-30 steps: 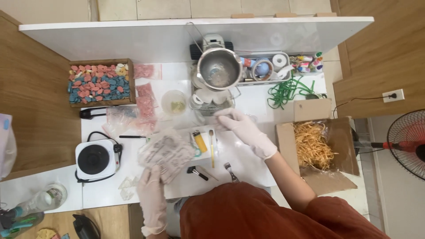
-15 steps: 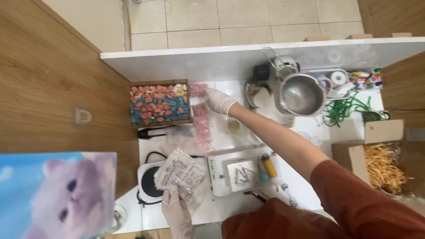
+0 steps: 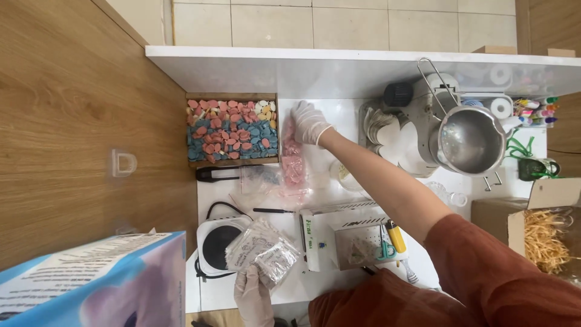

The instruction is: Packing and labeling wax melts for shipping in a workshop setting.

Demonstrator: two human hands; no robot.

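Head view, looking straight down on a white worktop (image 3: pixel 339 115): the right hand (image 3: pixel 308 123), gloved in thin white, is stretched far forward with its fingers spread loosely and curled down onto the top end of a row of clear bags of pink pieces (image 3: pixel 294 158) — touching or just about pinching the plastic, though I cannot tell whether it has a real grip. That row lies just to the right of a wooden tray (image 3: pixel 231 97) packed with pink, blue and cream pieces, and runs back toward the person. The left hand (image 3: pixel 253 295), also gloved, is low at the near edge, closed around the bottom of a bundle of crinkled clear packets (image 3: pixel 261 251) that fans out over a small white hot plate (image 3: pixel 219 242). Near the reaching arm sit an open white box (image 3: pixel 339 239) with scissors (image 3: pixel 385 248) in it, a steel pot (image 3: pixel 471 140) on its stand to the right, and a cardboard box of straw-coloured shred (image 3: pixel 544 239) at the far right. The pink bags look light, soft and slippery — thin film that will sag and slide, with small hard pieces inside that may chip if squeezed. By my judgement the safest hold is a pinch on the empty film at a bag's top edge, not on the filled belly
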